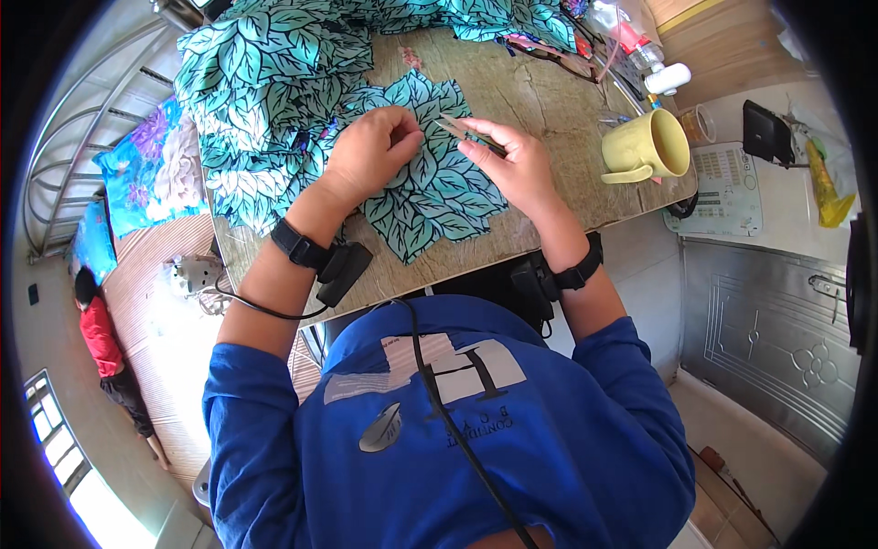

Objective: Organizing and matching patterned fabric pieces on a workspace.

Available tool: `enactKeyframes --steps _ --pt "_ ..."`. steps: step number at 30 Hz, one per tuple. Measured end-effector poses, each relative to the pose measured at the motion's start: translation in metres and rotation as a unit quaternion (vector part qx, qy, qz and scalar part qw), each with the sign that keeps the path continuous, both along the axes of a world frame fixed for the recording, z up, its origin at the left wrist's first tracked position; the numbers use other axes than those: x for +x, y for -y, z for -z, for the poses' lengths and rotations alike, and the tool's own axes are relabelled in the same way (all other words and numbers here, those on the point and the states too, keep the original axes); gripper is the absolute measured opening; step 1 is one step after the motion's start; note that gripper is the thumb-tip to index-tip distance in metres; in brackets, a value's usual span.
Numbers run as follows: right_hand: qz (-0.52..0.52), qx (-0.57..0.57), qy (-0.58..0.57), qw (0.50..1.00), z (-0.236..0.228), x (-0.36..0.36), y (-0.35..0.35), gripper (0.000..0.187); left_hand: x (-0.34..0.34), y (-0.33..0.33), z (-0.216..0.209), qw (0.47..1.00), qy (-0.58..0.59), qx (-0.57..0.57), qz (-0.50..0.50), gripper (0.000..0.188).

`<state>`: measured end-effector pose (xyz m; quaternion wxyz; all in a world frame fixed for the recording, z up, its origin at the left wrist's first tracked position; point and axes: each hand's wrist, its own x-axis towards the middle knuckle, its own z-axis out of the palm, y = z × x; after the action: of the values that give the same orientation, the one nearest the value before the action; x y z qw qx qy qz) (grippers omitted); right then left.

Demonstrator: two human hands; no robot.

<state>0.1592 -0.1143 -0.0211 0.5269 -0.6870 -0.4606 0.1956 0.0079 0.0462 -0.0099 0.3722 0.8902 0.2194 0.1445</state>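
A turquoise leaf-print fabric piece (pixel 437 197) lies flat on the wood-patterned table (pixel 540 105), its edges cut in leaf-like points. Over its left part is my left hand (pixel 373 151), thumb and fingers curled closed; whatever they pinch is too small or hidden to make out. My right hand (pixel 514 165) grips a small pair of thread snips (pixel 452 127), with the blades pointing left toward my left hand. A short gap separates the blades from the left fingertips. Heaped at the left of the table is a pile of the same fabric (pixel 265 82).
A yellow mug (pixel 631 151) lies or leans near the right table edge. Behind it are a white bottle (pixel 670 79) and eyeglasses (pixel 558 59). More leaf-print fabric (pixel 494 16) lines the far edge. Away to the left is a person in a red top (pixel 101 334).
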Motion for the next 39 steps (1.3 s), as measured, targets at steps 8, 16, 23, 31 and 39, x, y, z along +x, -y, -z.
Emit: enactKeyframes --steps 8,16,23,31,39 --pt "0.003 -0.011 -0.035 0.999 -0.001 0.002 0.002 0.038 -0.001 0.002 -0.001 1.0 0.015 0.015 0.016 0.015" --pt "0.0 0.012 -0.013 1.0 -0.005 -0.001 0.004 0.036 0.002 0.01 -0.004 1.0 -0.015 0.023 0.009 0.017" --pt "-0.016 0.029 0.061 0.998 0.006 0.0 0.005 0.035 0.002 -0.004 0.001 0.999 0.014 -0.035 -0.015 0.015" --pt "0.0 0.061 0.045 0.997 0.006 -0.001 0.003 0.035 0.004 0.007 -0.007 0.999 -0.001 0.032 0.019 0.018" --pt "0.002 0.02 0.058 0.998 0.004 -0.001 0.005 0.036 0.003 0.004 0.002 1.0 0.008 0.02 0.009 0.014"
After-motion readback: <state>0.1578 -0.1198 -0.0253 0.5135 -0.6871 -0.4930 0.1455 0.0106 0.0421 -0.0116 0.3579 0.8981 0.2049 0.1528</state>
